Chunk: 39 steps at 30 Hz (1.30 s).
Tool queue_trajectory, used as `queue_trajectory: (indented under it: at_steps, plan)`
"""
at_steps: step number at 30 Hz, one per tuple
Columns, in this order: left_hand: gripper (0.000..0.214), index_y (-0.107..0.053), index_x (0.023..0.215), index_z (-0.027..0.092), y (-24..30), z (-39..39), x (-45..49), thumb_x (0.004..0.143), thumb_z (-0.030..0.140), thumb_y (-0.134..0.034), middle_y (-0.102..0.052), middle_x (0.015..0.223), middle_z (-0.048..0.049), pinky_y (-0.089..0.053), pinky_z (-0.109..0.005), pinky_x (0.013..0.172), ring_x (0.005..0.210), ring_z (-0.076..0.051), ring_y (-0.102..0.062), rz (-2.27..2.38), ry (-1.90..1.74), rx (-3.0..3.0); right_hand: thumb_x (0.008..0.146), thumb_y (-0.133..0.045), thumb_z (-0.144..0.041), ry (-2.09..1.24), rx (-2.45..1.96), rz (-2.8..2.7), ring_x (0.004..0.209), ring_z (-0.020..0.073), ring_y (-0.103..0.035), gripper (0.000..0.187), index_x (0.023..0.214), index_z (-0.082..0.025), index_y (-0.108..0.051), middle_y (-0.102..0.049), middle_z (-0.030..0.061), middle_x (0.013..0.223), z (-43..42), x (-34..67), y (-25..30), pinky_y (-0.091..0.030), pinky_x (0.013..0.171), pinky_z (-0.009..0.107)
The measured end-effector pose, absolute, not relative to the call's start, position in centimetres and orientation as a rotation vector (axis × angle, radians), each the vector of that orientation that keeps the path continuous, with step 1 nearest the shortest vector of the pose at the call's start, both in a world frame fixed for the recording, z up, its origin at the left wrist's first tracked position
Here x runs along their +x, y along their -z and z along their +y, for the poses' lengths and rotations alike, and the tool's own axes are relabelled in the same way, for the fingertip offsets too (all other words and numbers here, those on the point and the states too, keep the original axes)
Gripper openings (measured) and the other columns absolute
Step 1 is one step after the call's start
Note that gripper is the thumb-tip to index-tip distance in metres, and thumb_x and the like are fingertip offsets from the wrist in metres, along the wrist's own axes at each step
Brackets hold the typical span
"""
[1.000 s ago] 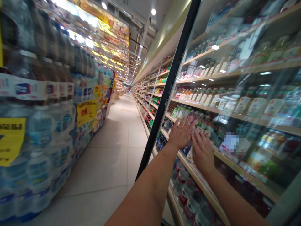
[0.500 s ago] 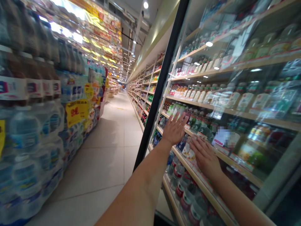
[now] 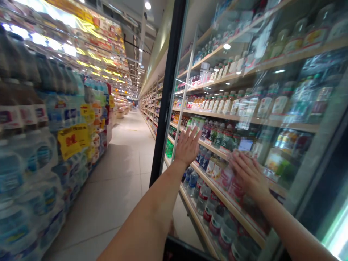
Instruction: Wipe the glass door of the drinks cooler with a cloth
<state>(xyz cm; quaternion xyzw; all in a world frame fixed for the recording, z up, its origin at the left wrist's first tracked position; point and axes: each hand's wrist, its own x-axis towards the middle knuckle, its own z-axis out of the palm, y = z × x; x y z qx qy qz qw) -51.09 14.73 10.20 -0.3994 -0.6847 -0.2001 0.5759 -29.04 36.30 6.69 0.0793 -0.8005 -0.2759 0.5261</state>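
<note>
My left hand [image 3: 187, 146] lies flat on the glass door [image 3: 208, 78] near its black frame, fingers spread. Lower and to the right, my right hand [image 3: 251, 175] presses flat on the same glass. Its fingers are close together over a pale, crumpled cloth [image 3: 233, 156], mostly hidden and blurred. Behind the glass stand rows of drinks: white-labelled bottles [image 3: 223, 103] at mid height, dark green-labelled bottles [image 3: 227, 137] behind and between my hands, and clear red-labelled bottles [image 3: 216, 219] on the lowest visible shelf.
Stacked packs of bottled water [image 3: 24, 174] line the left, with a yellow price sign [image 3: 73, 140] on them. A tiled aisle floor [image 3: 119, 163] runs away between these packs and the long row of shelving [image 3: 149, 105]. The door's black frame [image 3: 162, 119] stands upright, slightly tilted.
My right hand has slid rightward over the glass with the cloth, away from my left hand. My left hand stays flat on the door. The view has turned slightly right.
</note>
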Motion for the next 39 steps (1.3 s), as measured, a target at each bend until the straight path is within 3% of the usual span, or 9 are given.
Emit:
queue_trajectory:
  at_steps: [5,9,14,18,22,25,29,32,39]
  plan:
    - [0.063,-0.033,0.16,0.019,-10.3,14.9,-51.3,0.099,0.025,-0.047,-0.029,0.167,-0.0082,-0.016,-0.052,0.129,0.159,-0.027,-0.011,-1.577,0.456,-0.919,0.096,-0.056,-0.01,0.485,-0.012,-1.694,0.15,0.0313,-0.038,0.068,0.159,-0.024,-0.037,-0.045,0.0119,0.159,38.4,-27.6,-6.0,-0.035,0.122,0.053]
    - [0.062,-0.034,0.159,0.018,-10.2,15.1,-51.7,0.098,0.022,-0.045,-0.031,0.167,-0.0088,-0.016,-0.054,0.13,0.159,-0.028,-0.008,-1.534,0.455,-0.921,0.097,-0.052,-0.009,0.63,0.172,-1.92,0.15,0.0273,-0.039,0.073,0.163,-0.025,-0.027,-0.048,0.0091,0.157,39.6,-26.0,-3.5,-0.031,0.125,0.05]
    - [0.064,-0.034,0.159,0.018,-10.2,15.2,-51.8,0.097,0.021,-0.045,-0.03,0.167,-0.009,-0.017,-0.055,0.129,0.159,-0.028,-0.005,-1.575,0.459,-0.922,0.096,-0.056,-0.014,0.504,-0.033,-1.713,0.147,0.032,-0.043,0.067,0.159,-0.026,-0.037,-0.046,0.0088,0.158,42.3,-23.8,-6.2,-0.033,0.124,0.053]
    - [0.064,-0.034,0.159,0.018,-10.2,15.2,-51.7,0.096,0.021,-0.046,-0.028,0.168,-0.0088,-0.017,-0.055,0.129,0.159,-0.028,-0.004,-1.59,0.458,-0.922,0.097,-0.052,-0.015,0.318,-0.168,-1.575,0.151,0.038,-0.033,0.064,0.159,-0.019,-0.038,-0.035,0.0122,0.164,42.2,-24.1,-6.5,-0.032,0.124,0.058]
    - [0.064,-0.034,0.159,0.018,-10.2,15.1,-51.5,0.097,0.021,-0.047,-0.029,0.167,-0.009,-0.017,-0.055,0.13,0.159,-0.027,-0.005,-1.58,0.469,-0.922,0.096,-0.05,-0.009,0.529,0.059,-1.828,0.152,0.0302,-0.033,0.074,0.163,-0.024,-0.024,-0.039,0.0102,0.163,39.7,-25.7,-4.8,-0.033,0.124,0.053]
    - [0.062,-0.036,0.158,0.017,-10.2,14.9,-51.4,0.098,0.021,-0.046,-0.03,0.167,-0.0098,-0.017,-0.056,0.129,0.159,-0.028,-0.006,-1.558,0.471,-0.93,0.096,-0.047,-0.005,0.695,0.228,-1.961,0.149,0.0233,-0.04,0.071,0.161,-0.027,-0.031,-0.051,0.0056,0.156,38.5,-26.9,-6.7,-0.03,0.125,0.047]
    - [0.06,-0.036,0.158,0.016,-10.1,14.8,-51.3,0.099,0.022,-0.045,-0.032,0.166,-0.0104,-0.02,-0.056,0.129,0.159,-0.028,-0.009,-1.538,0.462,-0.916,0.096,-0.051,-0.012,0.581,0.047,-1.788,0.149,0.0283,-0.039,0.06,0.155,-0.02,-0.044,-0.047,0.0102,0.158,37.6,-28.8,-11.1,-0.03,0.123,0.05]
    - [0.061,-0.036,0.158,0.017,-10.0,14.7,-51.3,0.099,0.025,-0.047,-0.032,0.166,-0.01,-0.021,-0.056,0.128,0.159,-0.029,-0.01,-1.548,0.447,-0.913,0.094,-0.052,-0.011,0.479,0.015,-1.711,0.152,0.0305,-0.034,0.065,0.157,-0.018,-0.04,-0.043,0.0122,0.16,36.4,-30.6,-10.6,-0.032,0.123,0.051]
    - [0.064,-0.034,0.159,0.019,-9.9,14.8,-51.3,0.099,0.031,-0.051,-0.032,0.166,-0.0103,-0.022,-0.056,0.128,0.159,-0.029,-0.013,-1.554,0.445,-0.914,0.094,-0.046,-0.008,0.657,0.322,-1.933,0.15,0.0214,-0.039,0.069,0.16,-0.026,-0.033,-0.05,0.0051,0.156,33.7,-33.0,-7.8,-0.021,0.127,0.045]
